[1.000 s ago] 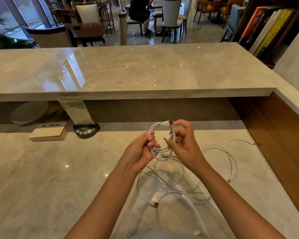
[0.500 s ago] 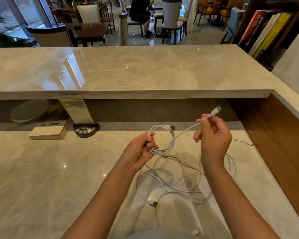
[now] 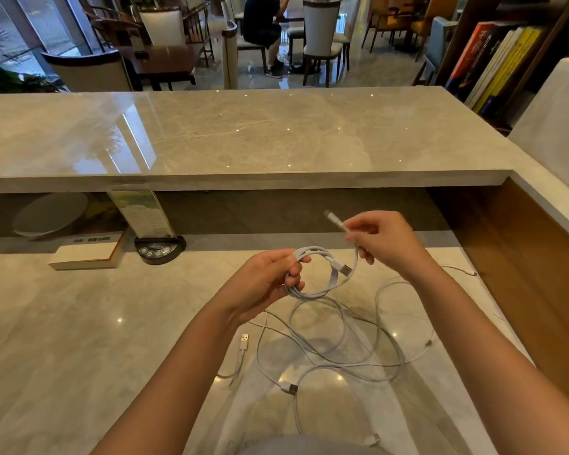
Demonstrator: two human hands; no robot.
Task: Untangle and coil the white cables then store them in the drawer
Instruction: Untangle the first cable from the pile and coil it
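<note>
Item: white cable, part-coiled (image 3: pixel 322 274), held above the marble desk (image 3: pixel 79 339). Left hand (image 3: pixel 266 284) grips the stacked loops on their left side, fingers curled round the bundle; a USB plug (image 3: pixel 342 268) lies against the coil's right side. Right hand (image 3: pixel 385 241) pinches the free tail near its small connector (image 3: pixel 331 218), raised just above and right of the coil, other fingers loosely curled. Remaining stock: loose white cables (image 3: pixel 335 343) in overlapping loops on the desk beneath the hands, with plugs at (image 3: pixel 244 341) and (image 3: pixel 289 387); whether knotted, cannot tell. No drawer in view. Handling, as judged: light, limp, smooth-jacketed and springy; loops likely to slip open unless pinched where they stack. Best hold is the bundle's crossing point, or the cord just behind a plug rather than the plug tip, sparing the strain relief.
</note>
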